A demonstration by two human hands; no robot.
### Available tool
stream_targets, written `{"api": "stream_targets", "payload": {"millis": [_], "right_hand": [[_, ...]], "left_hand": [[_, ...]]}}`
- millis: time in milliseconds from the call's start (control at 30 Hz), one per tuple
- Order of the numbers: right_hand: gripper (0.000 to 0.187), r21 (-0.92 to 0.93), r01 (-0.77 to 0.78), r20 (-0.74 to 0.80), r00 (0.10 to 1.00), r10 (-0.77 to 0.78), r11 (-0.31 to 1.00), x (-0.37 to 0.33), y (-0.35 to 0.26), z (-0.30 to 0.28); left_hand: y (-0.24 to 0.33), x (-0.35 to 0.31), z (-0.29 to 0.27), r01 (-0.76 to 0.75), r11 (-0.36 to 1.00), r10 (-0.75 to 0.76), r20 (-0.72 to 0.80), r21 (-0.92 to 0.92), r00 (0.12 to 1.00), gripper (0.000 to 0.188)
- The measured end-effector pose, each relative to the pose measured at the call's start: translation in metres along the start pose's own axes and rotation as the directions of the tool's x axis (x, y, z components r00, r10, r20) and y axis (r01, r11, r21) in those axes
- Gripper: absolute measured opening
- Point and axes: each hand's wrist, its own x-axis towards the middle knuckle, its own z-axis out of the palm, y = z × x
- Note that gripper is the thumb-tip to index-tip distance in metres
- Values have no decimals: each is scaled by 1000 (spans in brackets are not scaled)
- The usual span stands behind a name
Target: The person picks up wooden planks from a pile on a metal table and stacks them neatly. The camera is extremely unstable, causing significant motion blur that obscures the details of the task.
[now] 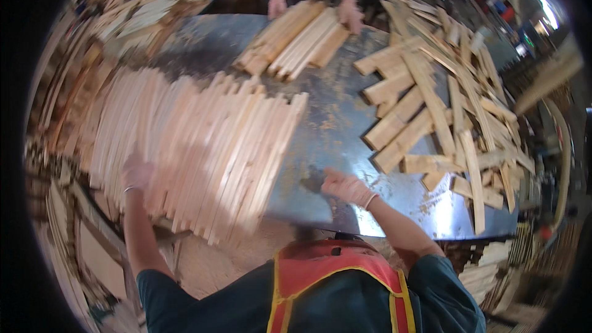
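Pale, slender wooden strips [213,154], side by side, on the grey metal table's [336,126] left.
Long axes near-to-far, far ends leaning right. Blurred left hand [137,172] over strips, grip indeterminable; pale-gloved right hand [348,188] unclenched, apart.

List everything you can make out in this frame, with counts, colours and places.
Metal table: one, grey-blue, centre
Sawdust: scattered, light brown, on the table
Pale wooden strips: many, cream to pinkish, side by side at left
Board bundle: one, yellowish-brown and cream, far side of the table
Loose boards: many, tan, heaped at right
Background wood: many pieces, pale to brown, upper left
Co-worker's hands: two, pale, by the bundle
Apron: one, red with yellow trim, bottom centre
Left hand: one, pale, at the strips, blurred
Right hand: one, pale, near table edge
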Motion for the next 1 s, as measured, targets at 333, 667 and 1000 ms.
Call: {"api": "stream_targets", "payload": {"millis": [333,667,1000], "right_hand": [[75,-281,-602,-859,505,83,748,-27,177,-260],[82,191,-427,-670,601,435,884,-10,186,-319],[92,275,-174,-828,457,325,946,-242,226,-208]], "left_hand": [[147,-58,4,-448,892,421,-481,66,769,47],[622,-209,5,-724,616,772,57,-309,633,87],[724,-157,-31,-494,656,701,218,-571,679,47]]}}
